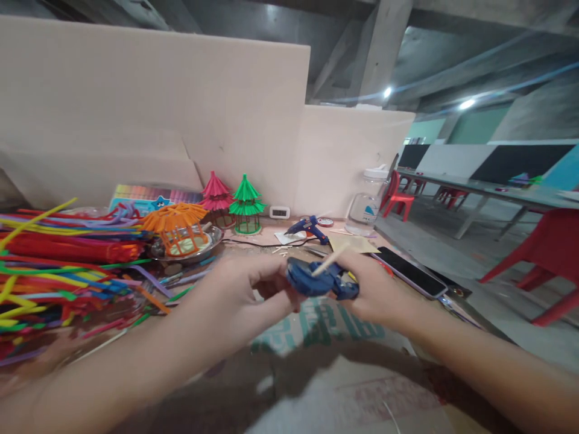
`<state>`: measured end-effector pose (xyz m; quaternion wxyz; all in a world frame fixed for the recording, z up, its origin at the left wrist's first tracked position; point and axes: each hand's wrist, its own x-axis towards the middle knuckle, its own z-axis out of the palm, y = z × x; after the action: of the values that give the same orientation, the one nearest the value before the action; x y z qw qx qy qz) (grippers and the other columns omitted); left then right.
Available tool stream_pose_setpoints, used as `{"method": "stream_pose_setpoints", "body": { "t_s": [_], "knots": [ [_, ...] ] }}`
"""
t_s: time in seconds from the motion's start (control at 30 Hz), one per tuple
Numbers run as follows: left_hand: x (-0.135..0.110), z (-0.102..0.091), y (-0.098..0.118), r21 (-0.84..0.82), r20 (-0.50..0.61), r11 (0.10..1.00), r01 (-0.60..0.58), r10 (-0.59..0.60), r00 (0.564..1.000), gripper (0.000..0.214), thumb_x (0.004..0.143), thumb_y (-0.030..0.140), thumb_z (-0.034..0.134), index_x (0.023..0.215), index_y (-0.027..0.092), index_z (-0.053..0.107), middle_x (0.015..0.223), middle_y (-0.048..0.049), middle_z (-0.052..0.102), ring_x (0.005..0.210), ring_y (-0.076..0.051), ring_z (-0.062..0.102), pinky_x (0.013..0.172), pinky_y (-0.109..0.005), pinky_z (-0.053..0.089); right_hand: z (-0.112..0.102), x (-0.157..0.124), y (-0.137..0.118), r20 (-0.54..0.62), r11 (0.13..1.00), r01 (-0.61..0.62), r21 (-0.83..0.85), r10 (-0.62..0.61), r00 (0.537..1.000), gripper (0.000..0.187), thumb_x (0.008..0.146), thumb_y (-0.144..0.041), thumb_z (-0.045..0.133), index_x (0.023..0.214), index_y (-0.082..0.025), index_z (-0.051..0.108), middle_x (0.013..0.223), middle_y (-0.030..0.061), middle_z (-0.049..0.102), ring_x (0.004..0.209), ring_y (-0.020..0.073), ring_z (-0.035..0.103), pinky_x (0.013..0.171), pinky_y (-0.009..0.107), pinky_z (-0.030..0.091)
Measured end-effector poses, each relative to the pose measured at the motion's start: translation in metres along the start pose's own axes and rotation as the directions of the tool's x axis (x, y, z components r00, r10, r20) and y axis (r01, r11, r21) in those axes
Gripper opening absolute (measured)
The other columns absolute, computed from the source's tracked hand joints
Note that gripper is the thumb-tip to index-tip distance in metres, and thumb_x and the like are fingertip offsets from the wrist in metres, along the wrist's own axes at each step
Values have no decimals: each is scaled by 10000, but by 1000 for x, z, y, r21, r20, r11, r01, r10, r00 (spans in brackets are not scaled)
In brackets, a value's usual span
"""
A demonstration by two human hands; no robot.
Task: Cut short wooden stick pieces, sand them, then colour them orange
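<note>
Both my hands meet over the middle of the table on a dark blue pipe-cleaner piece (316, 282), partly shaped. My left hand (239, 301) pinches its left end with thumb and fingers curled. My right hand (373, 289) grips its right side and also holds a thin wooden stick (329, 261) that slants up over the blue piece. The picture is somewhat blurred by motion.
A large heap of coloured pipe cleaners (58, 259) fills the left. An orange pavilion (178, 229) sits in a metal dish; pink (216, 196) and green (246, 202) pavilions stand behind. A blue glue gun (307, 228), a phone (409, 271) and a water jug (368, 199) lie right. Red chairs (547, 259) stand beyond.
</note>
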<state>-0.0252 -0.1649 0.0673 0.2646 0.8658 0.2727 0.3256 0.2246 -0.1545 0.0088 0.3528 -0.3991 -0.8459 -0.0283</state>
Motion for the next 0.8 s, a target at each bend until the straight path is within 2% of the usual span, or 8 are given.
{"method": "stream_pose_setpoints", "body": {
  "t_s": [0.13,0.23,0.3,0.37,0.43,0.57,0.67,0.8],
  "knots": [
    [5,-6,-7,25,-45,988,151,-149,988,248,891,259,567,666,168,615,528,58,563,461,-72,468,441,-162,343,18,-7,-18,347,860,-378,343,259,902,188,870,-393,636,885,-206,654,798,28,700,694,198,646,598,293,492],
    [4,-12,-8,222,-162,969,112,-76,984,286,886,295,574,637,162,622,525,45,549,477,-81,449,463,-185,313,20,-11,-26,489,706,-524,476,283,825,384,881,-574,611,864,-192,642,755,41,682,671,200,633,586,297,500],
    [2,-13,-7,329,-211,942,67,5,977,269,903,297,560,701,158,671,576,28,593,518,-93,483,499,-198,325,21,-12,-29,515,664,-539,519,260,817,445,887,-628,586,873,-187,639,731,44,675,665,200,631,594,299,509],
    [0,-13,-5,354,-206,935,31,46,977,269,931,293,539,764,157,701,618,21,619,547,-100,508,527,-202,341,22,-12,-30,458,713,-494,498,268,847,385,912,-569,579,889,-191,646,753,47,684,676,200,639,599,297,514],
    [0,-12,-5,325,-152,946,-14,67,986,279,950,267,515,766,159,694,617,27,604,553,-100,509,532,-197,344,22,-10,-27,324,831,-384,403,263,909,255,915,-450,596,934,-202,654,833,53,704,736,210,659,635,309,527],
    [3,-12,-9,190,3,974,-127,129,992,239,948,162,498,775,165,664,661,23,614,616,-113,549,586,-193,398,14,-6,-7,8,996,-88,34,88,996,269,837,-302,624,1086,-202,620,991,96,712,877,267,676,740,383,538],
    [3,-10,-10,67,55,973,-220,216,975,189,964,158,514,873,170,680,814,-16,684,778,-145,617,732,-221,477,-2,-1,8,-138,954,137,-265,-179,974,359,781,-294,600,1121,-179,586,1007,141,697,903,308,656,767,429,521],
    [-1,-8,-7,36,82,980,-194,191,978,216,974,194,536,799,165,658,751,-22,654,702,-136,585,659,-217,464,-24,4,9,-209,831,250,-497,-395,895,305,830,-253,572,1127,-178,571,962,140,690,887,307,639,766,426,495]
  ]
}}
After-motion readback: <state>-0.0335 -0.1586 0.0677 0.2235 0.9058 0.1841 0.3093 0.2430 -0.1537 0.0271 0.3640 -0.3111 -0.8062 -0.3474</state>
